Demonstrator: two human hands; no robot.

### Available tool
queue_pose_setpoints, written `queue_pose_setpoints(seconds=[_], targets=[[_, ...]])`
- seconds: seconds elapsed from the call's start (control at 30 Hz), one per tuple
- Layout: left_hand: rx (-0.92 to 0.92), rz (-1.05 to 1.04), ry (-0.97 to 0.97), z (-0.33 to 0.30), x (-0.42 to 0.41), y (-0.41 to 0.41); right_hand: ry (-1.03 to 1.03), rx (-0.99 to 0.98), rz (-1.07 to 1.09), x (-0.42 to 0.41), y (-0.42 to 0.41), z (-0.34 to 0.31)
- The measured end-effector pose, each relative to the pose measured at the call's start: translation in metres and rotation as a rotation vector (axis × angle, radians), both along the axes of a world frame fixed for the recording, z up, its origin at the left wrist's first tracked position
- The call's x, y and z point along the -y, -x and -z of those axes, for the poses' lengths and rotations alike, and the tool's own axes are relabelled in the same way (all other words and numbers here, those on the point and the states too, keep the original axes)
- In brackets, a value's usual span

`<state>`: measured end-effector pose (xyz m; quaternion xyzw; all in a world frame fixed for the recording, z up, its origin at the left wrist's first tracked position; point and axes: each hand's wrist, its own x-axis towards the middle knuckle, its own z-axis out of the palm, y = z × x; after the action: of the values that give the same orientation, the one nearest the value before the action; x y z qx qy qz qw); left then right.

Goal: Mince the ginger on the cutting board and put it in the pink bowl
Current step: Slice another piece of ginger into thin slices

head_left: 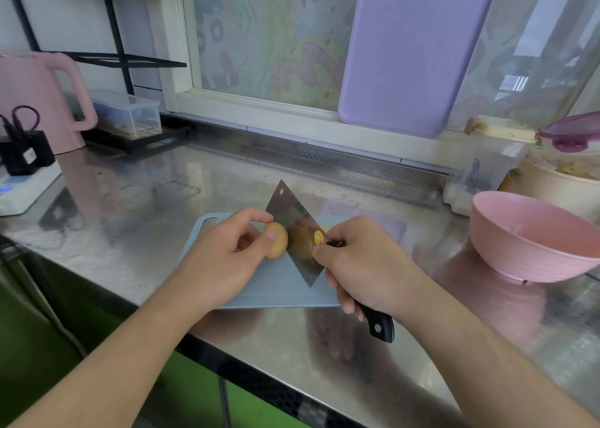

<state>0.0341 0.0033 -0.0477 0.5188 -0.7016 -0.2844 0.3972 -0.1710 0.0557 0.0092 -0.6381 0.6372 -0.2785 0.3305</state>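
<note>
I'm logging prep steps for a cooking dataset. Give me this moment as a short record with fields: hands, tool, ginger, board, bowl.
left hand: holds the ginger in place on the board
right hand: grips the cleaver's black handle
cleaver: blade upright, set against the ginger
ginger: whole piece, not yet minced
cutting board: pale blue, on the steel counter
pink bowl: right of the board, looks empty

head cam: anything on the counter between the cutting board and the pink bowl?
Nothing: in the head view, only bare steel counter separates the cutting board from the pink bowl.
</note>
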Motion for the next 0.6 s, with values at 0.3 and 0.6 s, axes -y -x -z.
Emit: queue_pose_setpoints(seconds=[0.3,0.6], targets=[[-0.058,0.066,0.005,0.0,0.001,0.0,-0.059,0.217,0.023,0.002,0.002,-0.003],[-0.016,0.0,0.039,-0.008,-0.007,0.004,-0.007,0.138,0.107,0.002,0.004,-0.033]])
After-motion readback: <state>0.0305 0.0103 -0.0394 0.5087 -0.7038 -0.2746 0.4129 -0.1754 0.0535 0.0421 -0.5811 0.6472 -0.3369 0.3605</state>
